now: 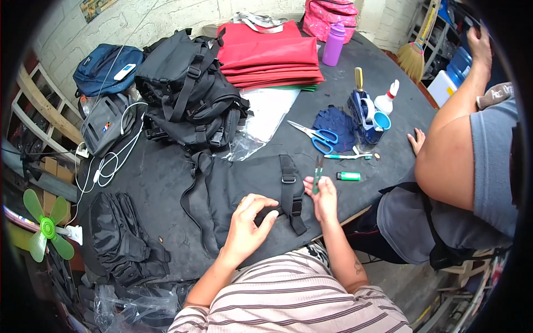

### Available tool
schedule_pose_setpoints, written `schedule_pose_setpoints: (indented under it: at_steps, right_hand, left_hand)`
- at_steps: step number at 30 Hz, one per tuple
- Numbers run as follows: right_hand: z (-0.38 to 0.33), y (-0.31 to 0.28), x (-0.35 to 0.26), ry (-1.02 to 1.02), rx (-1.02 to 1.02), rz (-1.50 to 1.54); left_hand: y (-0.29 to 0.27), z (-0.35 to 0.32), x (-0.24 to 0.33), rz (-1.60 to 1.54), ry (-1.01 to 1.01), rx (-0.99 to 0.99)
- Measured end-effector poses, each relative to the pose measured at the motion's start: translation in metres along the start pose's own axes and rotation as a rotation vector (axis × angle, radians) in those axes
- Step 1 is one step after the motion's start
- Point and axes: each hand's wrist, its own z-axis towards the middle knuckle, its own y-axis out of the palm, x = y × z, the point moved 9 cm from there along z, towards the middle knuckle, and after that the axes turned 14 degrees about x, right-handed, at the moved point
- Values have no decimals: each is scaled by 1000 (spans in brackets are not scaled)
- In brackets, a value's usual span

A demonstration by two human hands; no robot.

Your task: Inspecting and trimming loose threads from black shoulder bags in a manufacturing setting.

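A flat black bag panel [236,191] with straps and buckles lies on the dark table [161,177] in front of me. My left hand [250,222] rests on it, fingers pinching the fabric near a black strap [291,194]. My right hand [322,197] holds a small green-handled thread snipper [317,172] upright just right of that strap.
Blue-handled scissors [316,137], a green lighter [348,176], a blue tape dispenser [363,114] and a white squeeze bottle [387,100] lie to the right. Black backpacks [189,94], red folded fabric [269,55], a purple bottle [333,44]. Another person [466,161] sits at right, hand on the table.
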Motion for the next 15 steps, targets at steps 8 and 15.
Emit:
schedule_pose_setpoints:
  at_steps: [8,15]
  right_hand:
    - [-62,24,25,138,-171,-110]
    - [-54,6,-5,-215,-45,-347]
  left_hand:
    - [0,5,-6,256,159,151]
    - [30,-5,-32,361,182,21]
